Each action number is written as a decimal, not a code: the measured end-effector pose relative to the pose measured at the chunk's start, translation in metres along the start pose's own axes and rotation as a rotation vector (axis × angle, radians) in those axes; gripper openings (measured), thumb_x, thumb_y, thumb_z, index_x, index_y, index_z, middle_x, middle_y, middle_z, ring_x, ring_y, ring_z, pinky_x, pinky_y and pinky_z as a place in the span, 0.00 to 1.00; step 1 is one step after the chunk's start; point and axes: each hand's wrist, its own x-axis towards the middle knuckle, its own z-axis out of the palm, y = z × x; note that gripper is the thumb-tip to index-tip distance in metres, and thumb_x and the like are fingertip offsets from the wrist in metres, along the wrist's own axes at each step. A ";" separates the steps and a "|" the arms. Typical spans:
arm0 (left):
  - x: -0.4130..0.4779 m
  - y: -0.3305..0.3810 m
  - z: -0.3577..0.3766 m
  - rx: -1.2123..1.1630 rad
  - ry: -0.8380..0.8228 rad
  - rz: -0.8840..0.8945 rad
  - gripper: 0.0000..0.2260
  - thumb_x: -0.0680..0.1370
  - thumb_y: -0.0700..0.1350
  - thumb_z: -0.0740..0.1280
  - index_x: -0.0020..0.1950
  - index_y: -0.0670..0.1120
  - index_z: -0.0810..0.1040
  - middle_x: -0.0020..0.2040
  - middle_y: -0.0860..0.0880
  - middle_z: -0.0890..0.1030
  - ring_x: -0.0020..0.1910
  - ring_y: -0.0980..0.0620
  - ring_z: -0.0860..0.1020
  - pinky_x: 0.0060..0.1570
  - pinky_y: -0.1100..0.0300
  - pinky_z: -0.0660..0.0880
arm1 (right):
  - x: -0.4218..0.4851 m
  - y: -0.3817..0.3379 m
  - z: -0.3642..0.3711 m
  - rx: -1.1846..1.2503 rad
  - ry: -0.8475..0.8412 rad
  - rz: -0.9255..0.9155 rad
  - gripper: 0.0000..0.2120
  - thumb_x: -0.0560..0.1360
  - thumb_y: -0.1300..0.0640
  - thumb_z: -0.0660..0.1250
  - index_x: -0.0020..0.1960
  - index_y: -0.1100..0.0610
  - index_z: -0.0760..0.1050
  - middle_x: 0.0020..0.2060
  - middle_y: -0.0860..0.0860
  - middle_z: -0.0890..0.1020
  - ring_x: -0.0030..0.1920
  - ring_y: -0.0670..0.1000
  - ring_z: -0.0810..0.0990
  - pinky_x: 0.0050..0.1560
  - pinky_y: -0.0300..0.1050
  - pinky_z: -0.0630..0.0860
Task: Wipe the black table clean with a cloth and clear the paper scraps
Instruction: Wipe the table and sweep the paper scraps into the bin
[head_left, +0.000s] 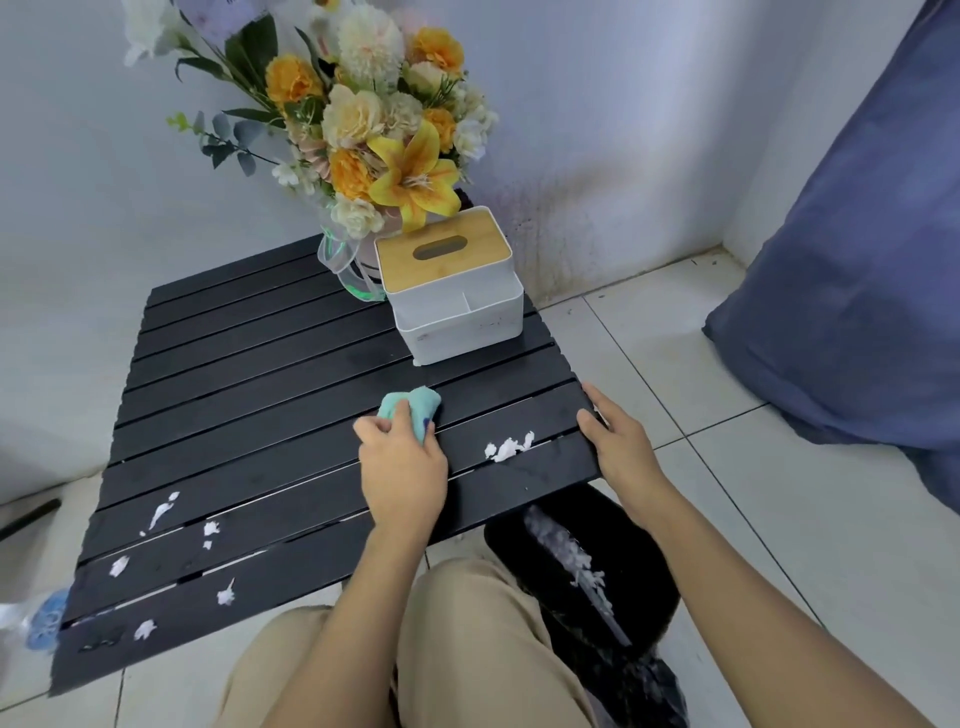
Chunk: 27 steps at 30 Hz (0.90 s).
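Note:
The black slatted table stands low in front of me. My left hand grips a bunched teal cloth pressed on the table's middle right. A clump of white paper scraps lies just right of the cloth, near the right edge. Several more white paper scraps are scattered over the near left slats. My right hand holds the table's right edge, fingers over the top and thumb on the slat.
A white tissue box with a wooden lid and a vase of flowers stand at the table's far right corner. A black bin bag holding paper scraps sits on the floor under the right edge. A blue fabric bundle fills the right.

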 end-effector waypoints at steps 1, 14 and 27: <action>-0.005 0.006 0.001 0.011 -0.001 -0.006 0.13 0.79 0.49 0.62 0.61 0.46 0.73 0.54 0.43 0.67 0.41 0.42 0.73 0.39 0.53 0.73 | 0.000 0.001 0.000 -0.004 0.001 0.000 0.21 0.82 0.60 0.59 0.75 0.53 0.65 0.68 0.45 0.73 0.65 0.41 0.72 0.63 0.36 0.71; 0.004 0.015 -0.021 -0.092 -0.174 0.050 0.12 0.79 0.51 0.62 0.61 0.52 0.77 0.56 0.45 0.70 0.48 0.43 0.76 0.48 0.57 0.70 | 0.002 0.006 -0.002 0.003 -0.008 -0.015 0.21 0.82 0.59 0.59 0.74 0.52 0.66 0.68 0.45 0.74 0.68 0.43 0.72 0.71 0.45 0.68; -0.059 0.050 -0.021 -0.211 -0.334 0.251 0.13 0.80 0.51 0.63 0.63 0.53 0.77 0.53 0.52 0.69 0.48 0.53 0.73 0.48 0.62 0.66 | 0.009 0.010 -0.006 0.022 -0.038 0.006 0.22 0.81 0.59 0.60 0.75 0.52 0.64 0.71 0.47 0.71 0.71 0.46 0.69 0.74 0.50 0.63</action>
